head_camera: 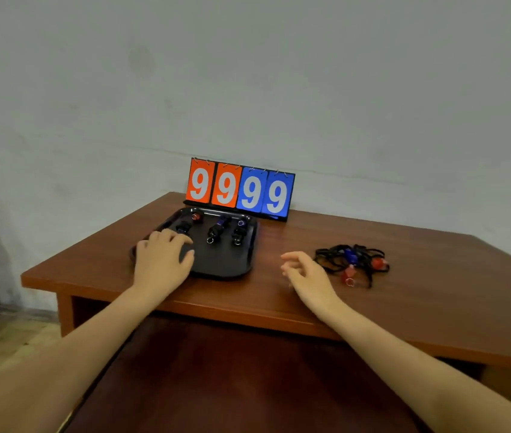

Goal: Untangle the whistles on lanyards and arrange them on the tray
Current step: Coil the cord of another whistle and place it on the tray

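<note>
Two bare forearms at the bottom of the frame, reaching up toward mid-frame over a brown wooden desk [404,245]. Left hand [162,257] at centre left, palm down, fingers loosely curved over the near left part of a black tray [226,264], resting on or just above it; no clear sign of anything pinched, though whatever lies beneath the palm is hidden. Right hand [305,270] at centre right, above the bare desk between tray and tangle, fingers relaxed and a little curled, holding nothing.

Just right of that hand, slightly higher in the frame: the tangle of lanyards [352,262], black cords knotted in a low heap spread mostly left to right, with a blue whistle [351,257] near its middle, a red whistle [379,263] at its right end and another red whistle [349,275] at its near edge, a small ring below it. Right hand plainly the nearer of the two; left hand well apart from the heap, across the tray. Likely next: a short reach rightward and a little away, taking one whistle body rather than a cord.

Farther up the tray, several dark whistles [216,229] laid in a row, lanyards bundled, long axes running roughly near to far.

Behind the tray, against the grey wall, a flip scoreboard [240,189]: four white digits, 9 9 on orange cards, 9 9 on blue. No brand or other writing legible.
</note>
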Available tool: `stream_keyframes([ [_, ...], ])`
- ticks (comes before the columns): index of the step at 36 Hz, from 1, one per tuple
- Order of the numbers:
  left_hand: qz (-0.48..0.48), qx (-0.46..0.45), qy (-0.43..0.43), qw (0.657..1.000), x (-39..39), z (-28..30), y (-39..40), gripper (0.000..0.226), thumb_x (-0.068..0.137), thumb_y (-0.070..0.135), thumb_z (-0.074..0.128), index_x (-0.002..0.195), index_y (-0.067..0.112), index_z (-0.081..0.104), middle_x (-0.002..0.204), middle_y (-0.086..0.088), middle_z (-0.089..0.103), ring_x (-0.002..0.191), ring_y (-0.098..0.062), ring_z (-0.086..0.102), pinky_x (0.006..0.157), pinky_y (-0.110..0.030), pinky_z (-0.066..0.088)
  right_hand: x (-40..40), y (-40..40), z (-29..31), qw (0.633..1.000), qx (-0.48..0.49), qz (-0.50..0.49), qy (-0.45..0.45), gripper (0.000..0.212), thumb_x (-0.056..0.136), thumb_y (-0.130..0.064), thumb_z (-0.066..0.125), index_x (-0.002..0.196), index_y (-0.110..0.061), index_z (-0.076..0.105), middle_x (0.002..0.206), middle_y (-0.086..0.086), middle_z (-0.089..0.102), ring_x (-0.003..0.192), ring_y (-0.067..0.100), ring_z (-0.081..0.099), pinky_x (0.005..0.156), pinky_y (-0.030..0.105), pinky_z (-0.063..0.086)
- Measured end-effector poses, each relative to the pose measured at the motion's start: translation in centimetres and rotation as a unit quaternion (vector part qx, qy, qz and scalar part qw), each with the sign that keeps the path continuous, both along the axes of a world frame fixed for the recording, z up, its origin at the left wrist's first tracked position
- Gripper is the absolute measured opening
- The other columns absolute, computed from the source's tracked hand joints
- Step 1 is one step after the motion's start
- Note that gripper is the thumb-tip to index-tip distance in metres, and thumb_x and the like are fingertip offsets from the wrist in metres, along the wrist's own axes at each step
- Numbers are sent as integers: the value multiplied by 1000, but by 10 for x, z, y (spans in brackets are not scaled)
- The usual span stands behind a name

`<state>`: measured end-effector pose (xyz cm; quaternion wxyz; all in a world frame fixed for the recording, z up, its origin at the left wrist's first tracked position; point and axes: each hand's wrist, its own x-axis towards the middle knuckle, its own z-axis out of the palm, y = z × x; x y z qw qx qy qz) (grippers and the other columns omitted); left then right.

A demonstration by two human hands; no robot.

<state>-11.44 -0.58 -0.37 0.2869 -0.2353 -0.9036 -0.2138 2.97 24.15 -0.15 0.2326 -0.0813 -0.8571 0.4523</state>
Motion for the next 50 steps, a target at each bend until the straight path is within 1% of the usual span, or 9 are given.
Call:
stream_keyframes([
  [6,-166,99,-109,975,67,10,93,19,94,32,54,107,26,66,103,5,56,102,-16,53,89,-38,47,60,62,14,986,155,-54,-7,23,96,-18,48,113,-30,58,94,-11,63,87,2,60,77,21,49],
  [12,-245,38,-120,961,111,-2,178,18,93,33,53,104,29,65,87,13,49,95,-12,53,76,-25,41,93,132,-1,956,229,-164,-79,23,94,-24,49,115,-28,58,104,-8,61,89,7,57,76,26,49],
  [16,-255,-9,-116,960,120,-5,225,28,93,39,51,119,33,58,108,10,53,110,-10,49,83,-27,45,93,149,-7,955,194,-202,-97,26,94,-26,51,118,-21,58,116,0,59,101,13,54,82,27,45],
  [20,-253,-40,-108,961,113,-4,253,37,93,43,51,130,37,49,122,6,48,117,-13,46,86,-30,48,85,147,-9,928,293,-172,-153,38,94,-35,47,131,-27,50,130,2,50,123,22,42,99,37,40],
  [26,-335,-166,-79,924,90,-2,257,34,97,39,49,131,39,54,145,6,37,135,-13,33,106,-34,38,82,147,-12,908,340,-161,-185,39,98,-37,36,135,-34,48,134,3,43,126,24,36,101,42,34],
  [33,-348,-157,-45,923,83,-4,260,15,94,38,53,106,35,62,114,9,51,111,-10,47,91,-32,47,85,144,-11,922,317,-159,-156,22,95,-40,46,111,-30,57,122,2,49,120,24,40,97,40,35],
  [40,-335,-107,21,936,88,-7,257,14,95,29,53,96,19,62,136,1,47,131,-15,38,100,-35,41,90,139,-8,908,359,-173,-132,29,93,-48,50,82,-23,58,120,1,49,122,21,37,96,36,38],
  [46,-278,43,-18,960,90,-3,254,14,100,24,43,93,16,52,91,1,62,84,-18,59,71,-31,46,92,135,-7,905,391,-137,-92,39,93,-51,50,78,-21,69,124,-3,54,124,15,37,97,37,37],
  [50,-252,165,-93,949,88,-2,249,14,102,25,37,98,17,48,88,4,64,78,-12,62,65,-27,50,93,133,-3,927,345,-92,-114,28,90,-51,56,77,-26,55,96,-7,54,95,13,49,82,32,43],
])
